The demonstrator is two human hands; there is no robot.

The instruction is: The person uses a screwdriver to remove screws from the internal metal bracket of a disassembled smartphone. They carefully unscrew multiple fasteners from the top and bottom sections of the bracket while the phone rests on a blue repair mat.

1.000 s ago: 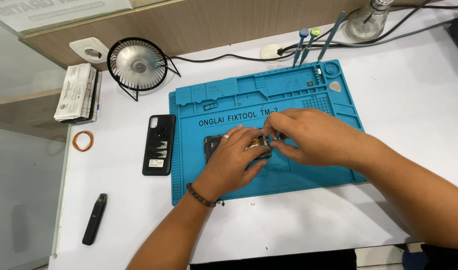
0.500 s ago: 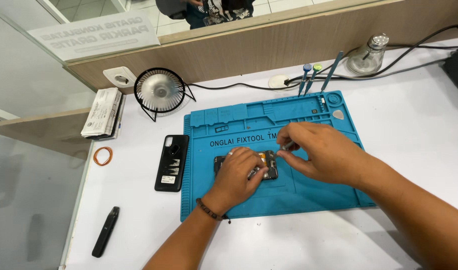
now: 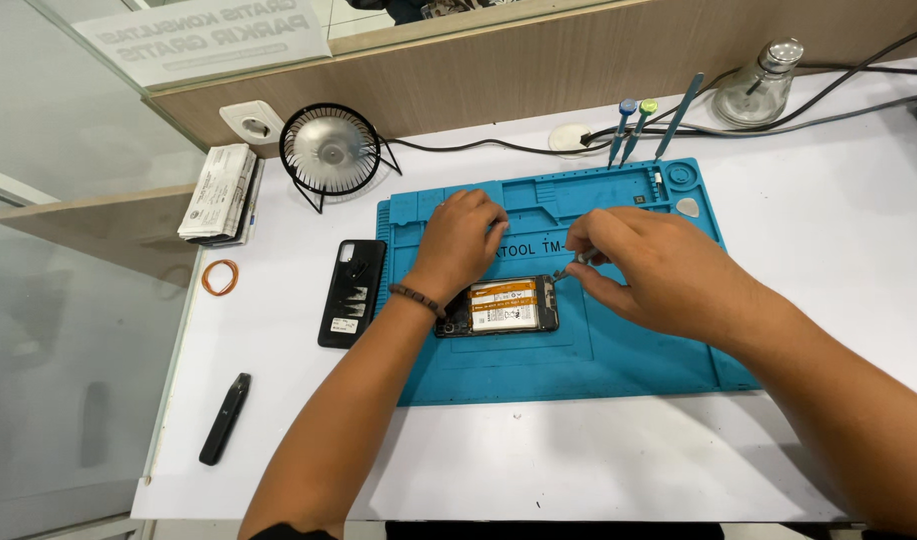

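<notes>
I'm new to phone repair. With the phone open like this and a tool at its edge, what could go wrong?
The thin tool in the right hand works right beside the battery; a slip might nick it. The left hand only partly rests on the opened phone, so it could slide on the blue mat.

left hand [image 3: 461, 240] covers the left end of the opened phone [image 3: 504, 305]; tool tip under right hand [image 3: 649, 270] too small to identify; both forearms cut off at bottom edge; glass bottle [image 3: 759, 85] contents unclear

Opened phone [image 3: 501, 306], battery exposed, lies flat on the blue mat [image 3: 619, 350].
</notes>
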